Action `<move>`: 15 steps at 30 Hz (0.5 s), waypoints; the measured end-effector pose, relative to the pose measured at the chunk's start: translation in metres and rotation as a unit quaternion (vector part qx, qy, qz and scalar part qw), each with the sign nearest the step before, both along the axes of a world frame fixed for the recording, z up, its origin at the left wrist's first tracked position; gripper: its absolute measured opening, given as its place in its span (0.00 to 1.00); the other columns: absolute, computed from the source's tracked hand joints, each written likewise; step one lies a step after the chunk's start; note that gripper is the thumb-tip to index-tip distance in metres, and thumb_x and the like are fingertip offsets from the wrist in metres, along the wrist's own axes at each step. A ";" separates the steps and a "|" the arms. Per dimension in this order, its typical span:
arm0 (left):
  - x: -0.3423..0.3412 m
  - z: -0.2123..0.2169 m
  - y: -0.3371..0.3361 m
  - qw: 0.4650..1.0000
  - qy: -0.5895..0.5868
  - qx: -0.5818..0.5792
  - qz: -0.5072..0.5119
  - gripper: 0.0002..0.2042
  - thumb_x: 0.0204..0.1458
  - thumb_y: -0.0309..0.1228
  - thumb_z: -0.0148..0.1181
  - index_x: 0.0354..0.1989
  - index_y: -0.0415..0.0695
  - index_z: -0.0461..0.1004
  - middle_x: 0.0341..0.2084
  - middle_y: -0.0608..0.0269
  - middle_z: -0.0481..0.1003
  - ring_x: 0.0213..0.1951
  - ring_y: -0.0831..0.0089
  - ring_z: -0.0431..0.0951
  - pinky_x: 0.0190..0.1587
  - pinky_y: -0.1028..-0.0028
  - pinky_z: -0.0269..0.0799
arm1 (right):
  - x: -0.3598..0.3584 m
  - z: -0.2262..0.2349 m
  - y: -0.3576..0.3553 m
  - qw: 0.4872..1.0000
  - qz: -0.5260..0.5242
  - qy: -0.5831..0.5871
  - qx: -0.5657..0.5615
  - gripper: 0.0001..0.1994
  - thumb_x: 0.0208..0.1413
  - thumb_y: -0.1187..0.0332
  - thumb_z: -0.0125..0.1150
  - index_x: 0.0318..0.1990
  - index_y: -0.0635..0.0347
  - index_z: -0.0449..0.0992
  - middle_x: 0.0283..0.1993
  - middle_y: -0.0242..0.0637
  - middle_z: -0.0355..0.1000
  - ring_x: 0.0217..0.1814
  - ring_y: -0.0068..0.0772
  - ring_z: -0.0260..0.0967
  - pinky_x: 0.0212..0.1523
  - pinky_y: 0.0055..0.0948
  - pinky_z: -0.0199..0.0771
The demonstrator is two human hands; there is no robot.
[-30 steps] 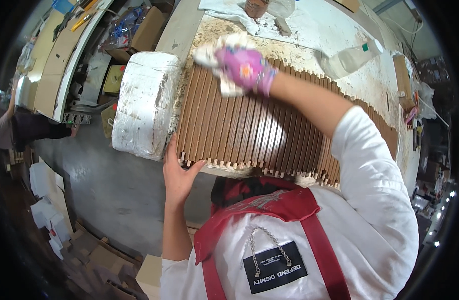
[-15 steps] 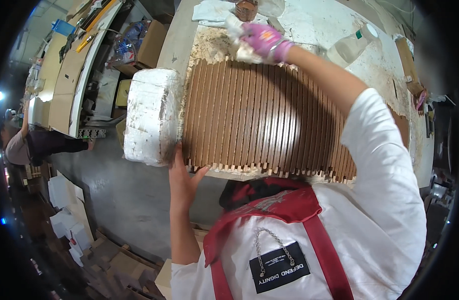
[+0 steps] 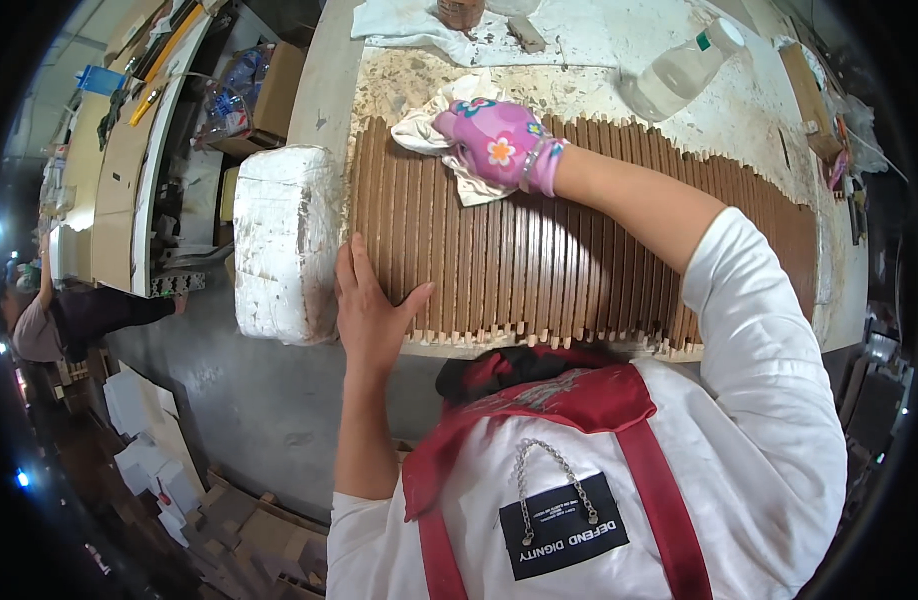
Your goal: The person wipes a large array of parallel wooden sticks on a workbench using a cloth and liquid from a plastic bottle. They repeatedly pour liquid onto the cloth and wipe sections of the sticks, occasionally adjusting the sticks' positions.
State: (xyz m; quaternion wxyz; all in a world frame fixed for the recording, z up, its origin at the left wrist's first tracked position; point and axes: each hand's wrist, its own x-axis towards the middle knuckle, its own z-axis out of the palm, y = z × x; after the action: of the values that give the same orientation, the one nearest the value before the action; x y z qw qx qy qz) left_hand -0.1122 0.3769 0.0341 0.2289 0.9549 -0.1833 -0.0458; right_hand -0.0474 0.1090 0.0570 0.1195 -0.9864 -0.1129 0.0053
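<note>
A row of many thin brown wooden slats (image 3: 539, 250) lies side by side on the stained workbench (image 3: 619, 50). My right hand (image 3: 494, 140), in a pink flowered glove, presses a pale cloth (image 3: 439, 130) onto the far left part of the slats. My bare left hand (image 3: 374, 305) lies flat with fingers spread on the near left corner of the slats, beside a white foam block (image 3: 279, 240).
A clear plastic bottle (image 3: 679, 70) lies on the bench at the back right, with a white rag (image 3: 409, 20) and a brown jar (image 3: 461, 12) behind. Shelves with tools and boxes (image 3: 129, 130) stand at left. Another person (image 3: 69, 320) crouches on the floor far left.
My gloved right hand has drawn the cloth back from the slats' far edge toward me and leftward over the slats. My left hand stays on the near left corner.
</note>
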 end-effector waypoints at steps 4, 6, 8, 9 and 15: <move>-0.001 0.003 0.000 1.000 0.018 -0.012 0.023 0.47 0.40 0.42 0.70 0.67 0.39 0.49 0.62 0.43 0.56 0.60 0.46 0.62 0.58 0.59 0.62 | -0.032 -0.007 0.042 0.992 0.110 0.006 0.068 0.08 0.54 0.65 0.53 0.40 0.54 0.73 0.28 0.39 0.74 0.29 0.34 0.75 0.27 0.34 0.76; -0.005 0.002 0.002 0.999 0.026 -0.011 0.024 0.47 0.41 0.42 0.70 0.67 0.39 0.49 0.62 0.43 0.56 0.60 0.46 0.61 0.59 0.59 0.62 | -0.059 -0.015 0.058 0.968 0.208 -0.081 0.115 0.09 0.57 0.63 0.51 0.41 0.52 0.72 0.28 0.33 0.74 0.27 0.27 0.75 0.24 0.31 0.76; -0.004 -0.003 0.004 1.000 0.015 -0.012 0.019 0.48 0.41 0.47 0.70 0.67 0.40 0.49 0.62 0.43 0.55 0.59 0.43 0.62 0.57 0.57 0.63 | -0.025 0.018 0.047 0.985 0.049 0.156 0.062 0.14 0.61 0.58 0.45 0.35 0.55 0.75 0.27 0.37 0.74 0.28 0.31 0.75 0.26 0.30 0.77; -0.003 -0.001 0.003 0.999 0.021 -0.021 0.014 0.48 0.41 0.47 0.70 0.67 0.40 0.49 0.62 0.43 0.55 0.59 0.44 0.61 0.58 0.57 0.62 | -0.003 0.022 0.032 0.970 -0.064 0.192 0.138 0.12 0.60 0.60 0.47 0.34 0.57 0.74 0.25 0.38 0.75 0.26 0.31 0.75 0.25 0.30 0.76; -0.005 0.012 -0.006 0.998 0.045 -0.007 0.039 0.46 0.41 0.39 0.71 0.67 0.39 0.51 0.63 0.43 0.55 0.61 0.47 0.60 0.59 0.60 0.61 | -0.036 -0.022 0.050 0.993 0.070 -0.085 0.038 0.08 0.53 0.65 0.53 0.37 0.58 0.72 0.29 0.39 0.75 0.30 0.37 0.76 0.31 0.33 0.78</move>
State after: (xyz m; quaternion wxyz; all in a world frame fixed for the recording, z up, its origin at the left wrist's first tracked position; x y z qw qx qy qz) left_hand -0.1169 0.3713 0.0457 0.2455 0.9567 -0.1355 -0.0785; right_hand -0.0833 0.1591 0.0351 0.1465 -0.9676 -0.1915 -0.0749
